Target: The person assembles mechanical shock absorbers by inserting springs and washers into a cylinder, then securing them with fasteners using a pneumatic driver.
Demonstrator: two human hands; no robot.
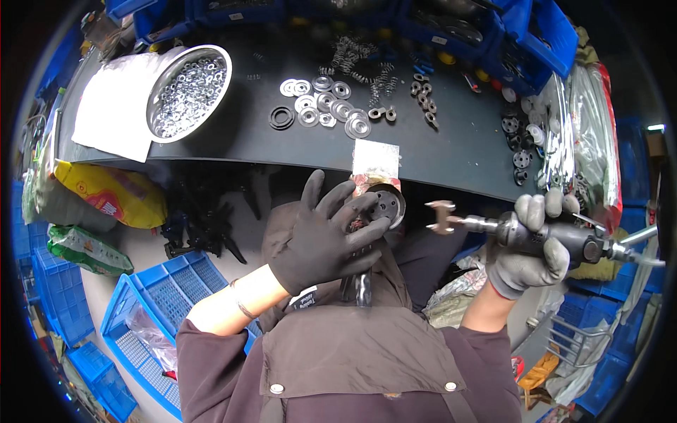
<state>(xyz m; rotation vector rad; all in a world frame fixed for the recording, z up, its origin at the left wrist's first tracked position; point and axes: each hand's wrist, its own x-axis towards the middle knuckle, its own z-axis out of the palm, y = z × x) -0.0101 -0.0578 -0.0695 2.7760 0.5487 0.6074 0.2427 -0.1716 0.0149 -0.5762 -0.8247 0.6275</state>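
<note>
My left hand [326, 233], in a dark glove, lies spread over a round black metal disc with holes [388, 202] that sits at the top of a long dark part over my lap. Its fingers rest against the disc's rim. My right hand [530, 247], in a grey glove, grips a pneumatic tool [557, 236] held level, with an air fitting at its right end. The tool's shaft points left and carries a metal fitting [441, 216] just right of the disc, apart from it. A small clear bag [376, 156] lies at the bench edge above the disc.
The dark workbench [458, 151] holds several washers [326, 106], springs [363, 63], small black rings and a steel bowl of nuts [189, 90] on white paper. Blue bins line the back and floor at left [166, 296]. A yellow bag [106, 194] lies left.
</note>
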